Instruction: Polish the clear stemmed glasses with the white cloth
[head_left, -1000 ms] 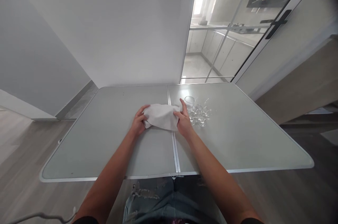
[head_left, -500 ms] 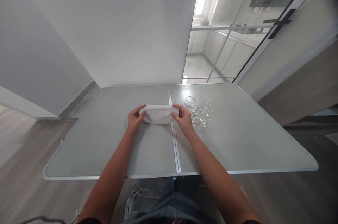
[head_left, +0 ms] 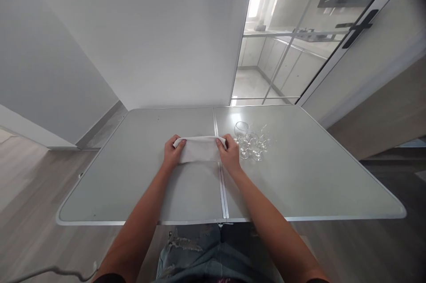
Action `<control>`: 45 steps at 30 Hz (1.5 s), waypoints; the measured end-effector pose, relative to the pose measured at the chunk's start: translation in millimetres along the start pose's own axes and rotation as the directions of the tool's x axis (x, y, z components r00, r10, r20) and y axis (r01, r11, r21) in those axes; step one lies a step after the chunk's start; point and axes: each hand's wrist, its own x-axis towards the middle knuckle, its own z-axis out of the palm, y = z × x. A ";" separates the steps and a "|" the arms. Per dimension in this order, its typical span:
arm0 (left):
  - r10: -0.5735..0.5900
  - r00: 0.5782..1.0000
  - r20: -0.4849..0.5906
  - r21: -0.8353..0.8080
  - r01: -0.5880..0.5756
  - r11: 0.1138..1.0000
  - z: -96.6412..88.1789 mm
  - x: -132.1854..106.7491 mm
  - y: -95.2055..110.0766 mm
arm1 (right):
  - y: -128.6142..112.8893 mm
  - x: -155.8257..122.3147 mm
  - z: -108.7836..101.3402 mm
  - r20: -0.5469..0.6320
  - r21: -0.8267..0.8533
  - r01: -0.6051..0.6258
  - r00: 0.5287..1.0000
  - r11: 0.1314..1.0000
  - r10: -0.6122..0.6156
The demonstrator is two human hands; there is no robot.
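A folded white cloth (head_left: 201,149) is stretched between my two hands above the middle of the table. My left hand (head_left: 172,152) pinches its upper left corner, thumb on the near side. At the upper right corner, my right hand (head_left: 229,153) grips it the same way, fingers behind. The cloth hangs down in a short flat panel. Just right of my right hand stands a cluster of clear glassware (head_left: 251,143), including stemmed glasses; the pieces overlap and their outlines are hard to separate.
The pale grey folding table (head_left: 316,176) has a metal rim and a centre seam (head_left: 223,198). A white wall (head_left: 166,52) rises behind it. At the back right is a glass door with a black handle (head_left: 361,29). A grey cable (head_left: 56,269) lies at lower left.
Both hands have tilted the cloth and lowered it slightly toward me, so its top edge now sags a little. The view has shifted slightly. The glassware has stayed in place.
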 end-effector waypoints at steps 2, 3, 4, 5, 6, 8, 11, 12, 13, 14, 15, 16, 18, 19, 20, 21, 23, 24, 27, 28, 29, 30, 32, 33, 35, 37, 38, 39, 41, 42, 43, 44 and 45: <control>-0.033 0.999 0.022 0.003 0.032 0.999 11.6 -5.5 4.3 | -3.7 -3.2 4.6 -0.061 0.006 -0.076 0.995 0.997 0.077; -0.036 0.998 0.053 0.007 0.036 0.999 18.6 -8.3 6.7 | -5.4 -4.8 7.0 -0.080 0.009 -0.093 0.992 0.996 0.094; -0.037 0.996 0.087 0.006 0.036 0.999 25.8 -11.1 9.1 | -7.2 -6.3 9.4 -0.071 0.021 -0.100 0.992 0.995 0.101; -0.038 0.990 0.133 -0.007 0.039 0.999 32.7 -13.8 11.4 | -9.1 -7.6 11.7 -0.028 0.046 -0.099 0.995 0.994 0.101; -0.040 0.982 0.183 -0.031 0.047 0.998 38.6 -16.0 13.5 | -10.9 -8.7 13.8 0.055 0.087 -0.093 0.995 0.992 0.088; -0.039 0.962 0.269 -0.104 0.069 0.992 45.9 -19.1 16.2 | -14.2 -10.4 17.3 0.282 0.200 -0.077 0.959 0.977 0.018; -0.018 0.931 0.365 -0.245 0.115 0.963 45.3 -19.8 16.3 | -15.2 -11.3 20.4 0.522 0.318 -0.106 0.849 0.942 -0.081; -0.017 0.923 0.385 -0.277 0.133 0.952 43.1 -19.2 15.8 | -14.1 -11.2 20.9 0.552 0.326 -0.116 0.829 0.938 -0.089; -0.020 0.916 0.400 -0.293 0.149 0.944 40.6 -18.5 15.4 | -12.3 -10.9 21.2 0.551 0.317 -0.118 0.830 0.941 -0.082; -0.027 0.912 0.409 -0.297 0.161 0.941 38.3 -17.8 15.2 | -10.1 -10.5 21.4 0.526 0.301 -0.113 0.848 0.947 -0.066; -0.033 0.910 0.413 -0.296 0.168 0.940 36.4 -17.1 15.3 | -7.7 -10.0 21.5 0.484 0.287 -0.105 0.874 0.952 -0.049; -0.032 0.907 0.419 -0.298 0.171 0.939 35.2 -16.6 15.6 | -5.3 -9.5 21.5 0.441 0.282 -0.099 0.897 0.954 -0.037; -0.001 0.894 0.448 -0.313 0.158 0.937 34.9 -15.9 16.3 | -1.4 -8.5 21.3 0.406 0.303 -0.092 0.913 0.949 -0.041; 0.018 0.890 0.455 -0.318 0.143 0.937 35.7 -15.8 16.2 | -0.2 -8.3 21.3 0.426 0.317 -0.086 0.903 0.944 -0.060; 0.032 0.891 0.454 -0.316 0.127 0.940 36.8 -15.7 15.8 | 0.3 -8.4 21.3 0.457 0.323 -0.075 0.885 0.943 -0.086; 0.039 0.893 0.447 -0.306 0.113 0.945 38.2 -15.5 14.9 | 0.3 -8.8 21.4 0.485 0.320 -0.060 0.868 0.945 -0.110; 0.029 0.905 0.424 -0.295 0.107 0.950 40.5 -14.7 12.0 | -1.2 -10.4 21.7 0.486 0.309 -0.038 0.865 0.950 -0.123; 0.020 0.908 0.418 -0.300 0.118 0.947 41.1 -14.2 10.3 | -2.5 -11.4 21.7 0.448 0.309 -0.039 0.887 0.950 -0.109; -0.012 0.909 0.417 -0.339 0.168 0.926 40.3 -13.2 5.8 | -7.7 -13.4 19.4 0.235 0.301 -0.049 0.972 0.952 -0.024; -0.026 0.908 0.418 -0.348 0.187 0.919 39.5 -13.5 4.9 | -9.5 -13.3 17.7 0.151 0.276 -0.041 0.988 0.960 -0.002; -0.041 0.904 0.427 -0.354 0.208 0.912 38.6 -14.0 4.4 | -11.2 -12.6 15.6 0.079 0.243 -0.029 0.997 0.970 0.010; -0.056 0.897 0.439 -0.358 0.232 0.905 37.8 -14.8 4.4 | -12.8 -11.4 13.3 0.028 0.213 -0.021 0.999 0.977 0.015; -0.079 0.884 0.461 -0.360 0.268 0.894 37.3 -16.8 5.7 | -15.7 -8.1 8.6 0.020 0.208 -0.030 0.999 0.978 0.026; -0.078 0.879 0.471 -0.356 0.270 0.895 37.6 -17.7 7.0 | -17.1 -6.4 6.2 0.061 0.241 -0.050 0.998 0.969 0.036; -0.052 0.870 0.490 -0.344 0.248 0.905 39.0 -19.2 11.1 | -20.2 -4.7 0.9 0.167 0.342 -0.129 0.983 0.931 0.075; -0.018 0.839 0.544 -0.334 0.236 0.913 40.4 -20.1 16.5 | -23.5 -7.8 -7.1 0.222 0.425 -0.230 0.964 0.875 0.146; -0.007 0.812 0.584 -0.330 0.245 0.912 40.8 -20.5 19.4 | -24.7 -11.5 -12.9 0.220 0.459 -0.270 0.958 0.846 0.186; 0.000 0.782 0.623 -0.326 0.260 0.909 40.9 -20.8 22.1 | -25.2 -16.7 -20.4 0.210 0.491 -0.300 0.952 0.818 0.223; 0.008 0.717 0.697 -0.315 0.296 0.902 40.8 -21.4 26.5 | -22.5 -29.9 -40.6 0.177 0.550 -0.318 0.948 0.772 0.265; 0.011 0.690 0.724 -0.306 0.307 0.901 40.8 -21.8 28.0 | -18.9 -36.9 -53.3 0.165 0.560 -0.324 0.946 0.762 0.281; 0.009 0.674 0.738 -0.293 0.308 0.905 41.2 -22.2 29.1 | -13.7 -43.4 -67.3 0.143 0.546 -0.332 0.942 0.769 0.305; 0.000 0.672 0.741 -0.273 0.301 0.914 42.3 -22.6 30.0 | -7.3 -48.8 -82.1 0.132 0.507 -0.357 0.932 0.784 0.338; -0.015 0.683 0.730 -0.247 0.284 0.927 44.1 -23.1 31.0 | 0.0 -52.7 -97.2 0.107 0.451 -0.393 0.915 0.801 0.389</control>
